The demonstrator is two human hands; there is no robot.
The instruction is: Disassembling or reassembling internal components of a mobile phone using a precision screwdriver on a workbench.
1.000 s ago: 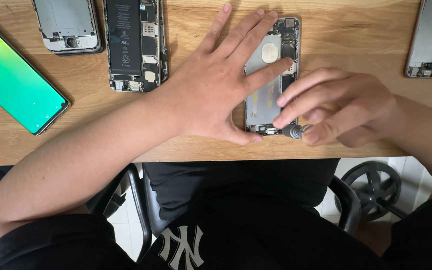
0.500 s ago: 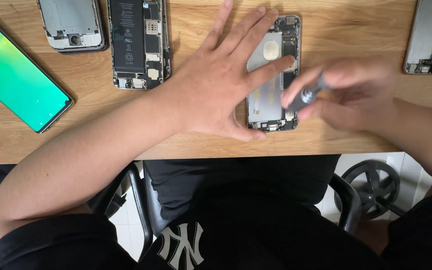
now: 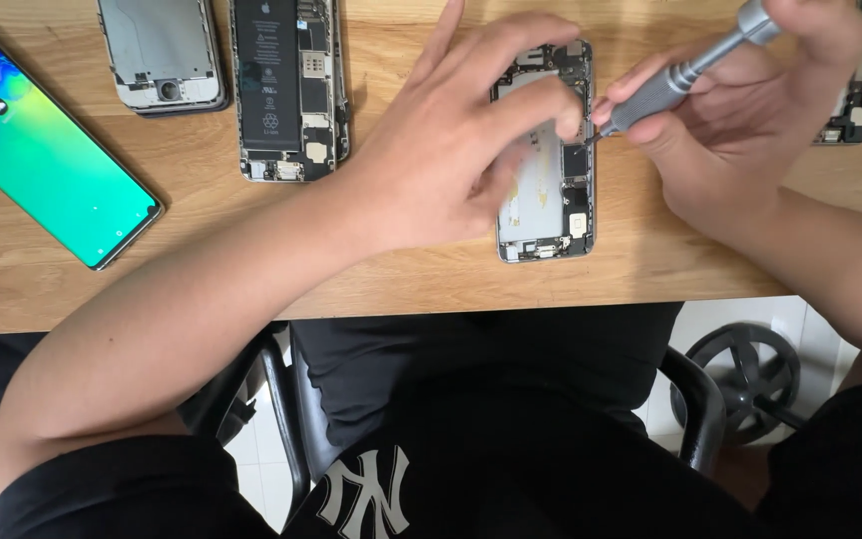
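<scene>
1. Head view: the left hand (image 3: 461, 150) lies spread and flat, fingers open, pressing down on an opened phone chassis (image 3: 546, 200) that rests on the wooden table (image 3: 202, 269) near its front edge.
2. The right hand (image 3: 750, 110) is closed around a grey precision screwdriver (image 3: 685, 70), whose tip meets the upper right edge of the chassis, just beside the left fingertips.
3. Judged from this, the step in hand is working a small screw inside the chassis; the next move calls for keeping the driver seated on the screw head and the phone pinned so it does not slide.
4. The chassis acts as a shallow shell: a bare silver plate fills most of it, with small dark components down its right side and at the bottom.
5. A second opened phone (image 3: 286, 90), well apart to the left, holds a black battery and boards; beside it an empty grey back shell (image 3: 162, 55) shows only a camera hole.
6. A lit phone (image 3: 47, 150) with a green screen lies at far left.
</scene>
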